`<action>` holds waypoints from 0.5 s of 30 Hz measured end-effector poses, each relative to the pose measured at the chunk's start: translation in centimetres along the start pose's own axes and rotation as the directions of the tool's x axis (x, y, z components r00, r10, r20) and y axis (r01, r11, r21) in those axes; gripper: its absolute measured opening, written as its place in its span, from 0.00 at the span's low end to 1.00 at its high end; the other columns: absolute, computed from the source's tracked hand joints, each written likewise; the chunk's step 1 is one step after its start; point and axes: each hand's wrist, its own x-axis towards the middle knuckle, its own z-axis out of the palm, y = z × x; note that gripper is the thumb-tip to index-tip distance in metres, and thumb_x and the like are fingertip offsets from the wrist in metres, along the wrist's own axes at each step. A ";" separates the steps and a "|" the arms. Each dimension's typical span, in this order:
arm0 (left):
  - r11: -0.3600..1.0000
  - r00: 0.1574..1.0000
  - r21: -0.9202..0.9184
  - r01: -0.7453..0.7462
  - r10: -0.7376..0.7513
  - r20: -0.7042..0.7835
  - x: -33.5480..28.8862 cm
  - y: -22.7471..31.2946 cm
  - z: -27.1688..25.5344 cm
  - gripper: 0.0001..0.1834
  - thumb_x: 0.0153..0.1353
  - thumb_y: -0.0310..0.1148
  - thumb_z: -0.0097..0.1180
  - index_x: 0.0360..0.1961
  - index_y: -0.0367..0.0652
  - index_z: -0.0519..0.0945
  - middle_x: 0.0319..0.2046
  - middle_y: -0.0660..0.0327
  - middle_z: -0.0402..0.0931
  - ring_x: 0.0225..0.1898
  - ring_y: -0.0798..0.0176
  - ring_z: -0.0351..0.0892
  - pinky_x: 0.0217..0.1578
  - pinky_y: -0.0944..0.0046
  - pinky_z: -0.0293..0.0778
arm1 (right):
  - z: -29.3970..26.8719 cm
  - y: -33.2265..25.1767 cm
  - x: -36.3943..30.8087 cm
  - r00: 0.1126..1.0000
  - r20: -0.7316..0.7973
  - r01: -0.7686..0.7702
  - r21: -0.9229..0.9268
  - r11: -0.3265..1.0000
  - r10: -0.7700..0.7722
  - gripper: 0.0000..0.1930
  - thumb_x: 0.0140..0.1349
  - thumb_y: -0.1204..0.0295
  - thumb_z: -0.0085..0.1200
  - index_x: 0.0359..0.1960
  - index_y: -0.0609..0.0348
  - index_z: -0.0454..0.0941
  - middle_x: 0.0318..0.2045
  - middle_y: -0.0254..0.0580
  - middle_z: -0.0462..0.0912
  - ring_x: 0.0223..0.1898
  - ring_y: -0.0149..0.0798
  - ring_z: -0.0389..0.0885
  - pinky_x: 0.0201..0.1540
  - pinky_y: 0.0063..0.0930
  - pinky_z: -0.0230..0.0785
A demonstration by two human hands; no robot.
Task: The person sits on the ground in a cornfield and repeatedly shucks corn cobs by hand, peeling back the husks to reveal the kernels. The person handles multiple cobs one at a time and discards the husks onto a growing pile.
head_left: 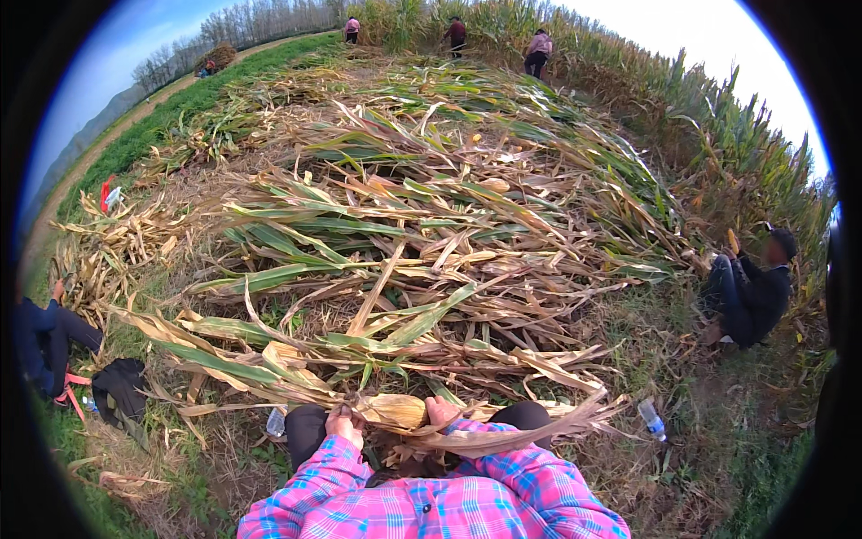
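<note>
Corn ear (395,410), still wrapped in pale yellow husk, lies crosswise just above the person's lap, between both hands and at the near edge of the cut stalks. Left hand (345,422): fingers curled and closed around the ear's left end, knuckles up, forearm in a pink-and-blue plaid sleeve (310,485) rising from the lower edge. Right hand (442,411): pressed against the ear's right end, fingers bent over the husk; whether it fully clasps the ear I cannot tell, since a dry brown leaf (503,436) crosses in front of the wrist. Both elbows are bent, the forearms converging on the ear. Dark trousered knees show either side of the hands.

Near ground: a clear plastic bottle (653,419) lies on the grass to the right, another bottle (277,420) just left of the left knee. A black bag (118,386) sits further left, beside a seated person in dark blue (40,341).

Middle: a broad heap of felled corn stalks (404,225), green and dried leaves mixed. At right, a person in black (754,292) crouches against the standing corn (745,153).

Far: three people (458,34) work at the field's edge; a dirt road (108,135) runs along the left.
</note>
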 end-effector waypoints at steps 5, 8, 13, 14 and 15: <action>0.934 0.944 -0.210 0.289 -0.243 0.222 1.7 -0.2 -0.8 0.10 0.61 0.33 0.39 0.28 0.42 0.71 0.26 0.54 0.73 0.34 0.50 0.75 0.37 0.47 0.73 | -5.5 -3.4 0.2 0.971 0.097 0.229 -0.127 0.965 -0.218 0.28 0.39 0.56 0.60 0.42 0.54 0.67 0.43 0.48 0.71 0.45 0.50 0.70 0.44 0.43 0.65; 0.980 0.980 -0.047 0.193 -0.191 0.053 2.5 -0.8 -1.8 0.08 0.57 0.35 0.45 0.31 0.43 0.72 0.35 0.51 0.74 0.38 0.49 0.75 0.43 0.47 0.70 | -7.0 -8.5 0.4 0.834 -0.178 0.526 -0.024 0.850 -0.522 0.30 0.39 0.55 0.59 0.45 0.53 0.67 0.41 0.45 0.71 0.46 0.47 0.68 0.45 0.39 0.62; 0.988 0.833 0.147 -0.037 -0.051 0.550 3.5 -1.0 -4.0 0.12 0.56 0.26 0.42 0.41 0.39 0.72 0.42 0.57 0.72 0.44 0.59 0.72 0.45 0.63 0.68 | -4.9 -15.2 0.6 0.757 -0.035 0.637 -0.181 0.749 -0.652 0.18 0.40 0.62 0.54 0.35 0.55 0.74 0.33 0.41 0.74 0.38 0.43 0.73 0.42 0.39 0.63; 0.991 0.739 -0.072 0.114 -0.036 0.672 3.5 -0.9 -4.0 0.11 0.56 0.25 0.42 0.40 0.38 0.72 0.42 0.57 0.72 0.44 0.60 0.72 0.46 0.63 0.68 | -4.7 -15.6 0.7 0.705 -0.135 0.667 -0.205 0.716 -0.696 0.17 0.41 0.62 0.53 0.34 0.56 0.73 0.32 0.42 0.74 0.38 0.43 0.74 0.41 0.38 0.63; 0.997 0.788 0.059 -0.041 -0.004 0.616 3.3 -0.8 -3.9 0.11 0.55 0.24 0.42 0.39 0.39 0.72 0.41 0.57 0.72 0.43 0.60 0.72 0.46 0.62 0.68 | -4.6 -15.6 0.8 0.721 -0.091 0.656 -0.233 0.718 -0.687 0.15 0.43 0.63 0.52 0.33 0.57 0.73 0.32 0.42 0.74 0.37 0.43 0.74 0.40 0.38 0.64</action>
